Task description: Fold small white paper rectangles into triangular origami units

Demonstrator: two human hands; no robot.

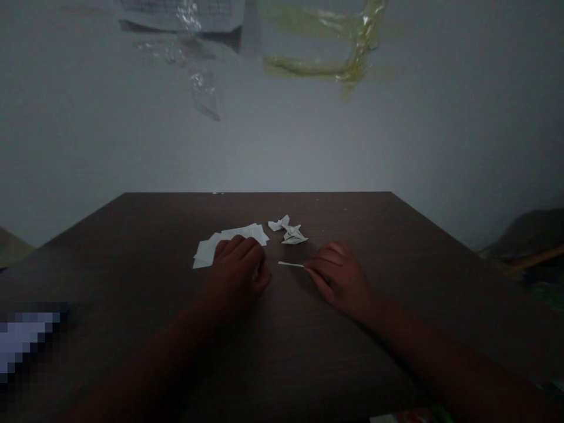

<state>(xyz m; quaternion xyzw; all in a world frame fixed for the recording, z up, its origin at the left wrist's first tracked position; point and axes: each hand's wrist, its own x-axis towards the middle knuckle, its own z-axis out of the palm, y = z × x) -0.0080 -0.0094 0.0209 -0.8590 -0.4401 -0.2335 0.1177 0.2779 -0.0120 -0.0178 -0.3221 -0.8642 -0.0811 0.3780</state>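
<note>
My right hand pinches one end of a thin white strip of paper, seen nearly edge-on, which points left toward my other hand. My left hand is closed with its fingers curled down and the thumb drawn in; whatever lies inside it is hidden. Behind that hand and partly covered by it, several loose white paper sheets lie spread in an overlapping pile. Between and beyond both hands rest two small folded paper pieces, one farther back and a larger pointed one close to it.
Both forearms cross the dark brown table. A pale wall stands behind its far edge, with taped papers on it. A blurred-out bright object sits at the left. Dim clutter shows beyond the right edge.
</note>
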